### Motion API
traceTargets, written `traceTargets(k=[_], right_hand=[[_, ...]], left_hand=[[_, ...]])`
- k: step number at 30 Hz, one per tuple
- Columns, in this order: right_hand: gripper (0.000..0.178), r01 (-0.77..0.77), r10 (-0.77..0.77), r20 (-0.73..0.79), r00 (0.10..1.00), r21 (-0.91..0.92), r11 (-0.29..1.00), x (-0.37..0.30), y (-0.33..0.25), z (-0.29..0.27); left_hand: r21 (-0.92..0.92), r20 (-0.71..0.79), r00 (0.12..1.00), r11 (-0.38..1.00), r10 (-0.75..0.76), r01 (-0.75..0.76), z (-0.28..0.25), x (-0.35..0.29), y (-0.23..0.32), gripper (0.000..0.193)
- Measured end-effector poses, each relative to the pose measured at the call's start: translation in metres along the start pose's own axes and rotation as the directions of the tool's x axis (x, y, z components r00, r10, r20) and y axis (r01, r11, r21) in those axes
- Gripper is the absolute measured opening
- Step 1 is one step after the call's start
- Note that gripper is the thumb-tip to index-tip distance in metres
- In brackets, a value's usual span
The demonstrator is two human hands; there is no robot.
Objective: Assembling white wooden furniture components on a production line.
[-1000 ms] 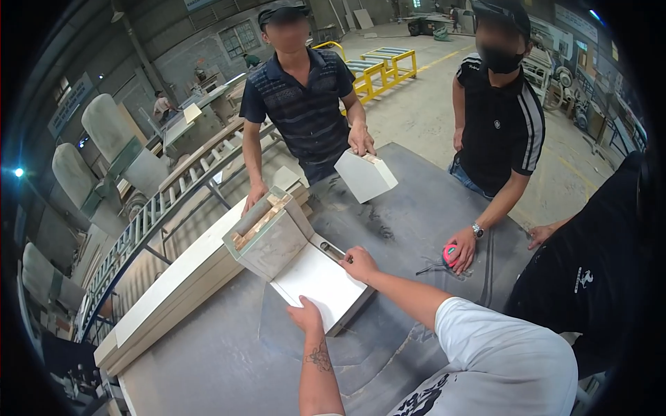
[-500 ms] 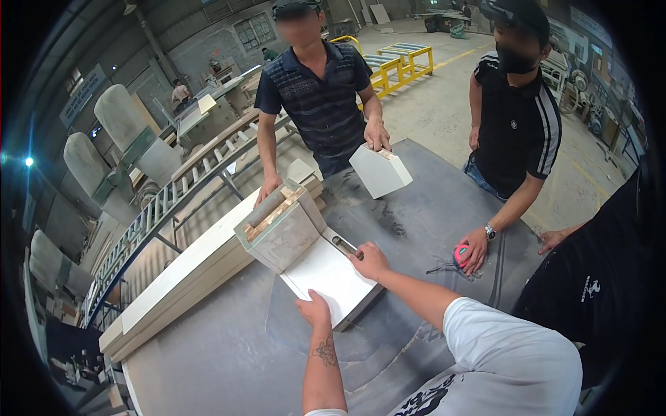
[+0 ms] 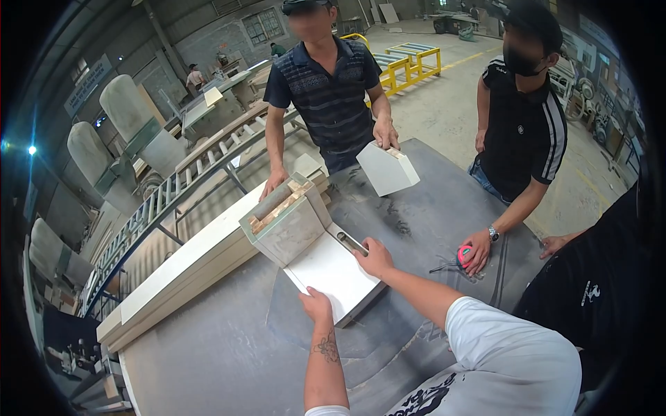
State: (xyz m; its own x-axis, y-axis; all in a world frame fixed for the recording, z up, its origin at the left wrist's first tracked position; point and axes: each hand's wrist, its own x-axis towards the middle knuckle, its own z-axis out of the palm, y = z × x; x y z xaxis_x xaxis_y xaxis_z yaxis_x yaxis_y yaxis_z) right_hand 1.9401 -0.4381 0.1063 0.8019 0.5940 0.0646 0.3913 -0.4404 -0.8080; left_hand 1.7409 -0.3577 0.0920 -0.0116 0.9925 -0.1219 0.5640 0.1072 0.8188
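Observation:
A white panel point(image 3: 333, 270) lies on the grey table before me, one end against an upright pale block point(image 3: 291, 236) with rough wood strips in its open top. At the panel's near left edge, my left hand point(image 3: 317, 305) is closed on the rim, thumb on top, other fingers partly hidden. My right hand point(image 3: 374, 258) is closed at the opposite edge, beside a slot with a greyish metal-looking piece point(image 3: 352, 243) in it. Its fingertips are partly hidden, and whether they touch that piece is unclear.
Long pale boards point(image 3: 201, 256) are stacked along the table's left side. Across the table, a person's hand point(image 3: 386, 132) holds a pale angled piece point(image 3: 388, 171). Another person's hand rests on a pink tape measure point(image 3: 465, 255). A roller conveyor point(image 3: 208, 163) stands behind.
The whole view has shifted slightly. Both my hands stay at the same edges of the panel, and the panel and block look unmoved on the table.

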Motion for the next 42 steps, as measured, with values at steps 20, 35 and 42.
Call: traceTargets(k=[20, 35, 42], right_hand=[[0.072, -0.098, 0.124, 0.167, 0.978, -0.156, 0.983, 0.001, -0.016, -0.012], [0.063, -0.088, 0.108, 0.15, 0.983, -0.133, 0.987, 0.008, -0.007, -0.012], [0.069, -0.11, 0.133, 0.191, 0.973, -0.123, 0.986, 0.012, -0.002, -0.003]], left_hand=[[-0.011, -0.011, 0.999, 0.999, 0.051, -0.051, -0.004, -0.006, 0.008, 0.059], [-0.021, 0.001, 0.999, 0.999, -0.047, 0.047, 0.002, -0.002, 0.012, 0.06], [0.001, -0.009, 0.998, 0.998, -0.06, 0.06, 0.0, 0.0, 0.007, 0.063]])
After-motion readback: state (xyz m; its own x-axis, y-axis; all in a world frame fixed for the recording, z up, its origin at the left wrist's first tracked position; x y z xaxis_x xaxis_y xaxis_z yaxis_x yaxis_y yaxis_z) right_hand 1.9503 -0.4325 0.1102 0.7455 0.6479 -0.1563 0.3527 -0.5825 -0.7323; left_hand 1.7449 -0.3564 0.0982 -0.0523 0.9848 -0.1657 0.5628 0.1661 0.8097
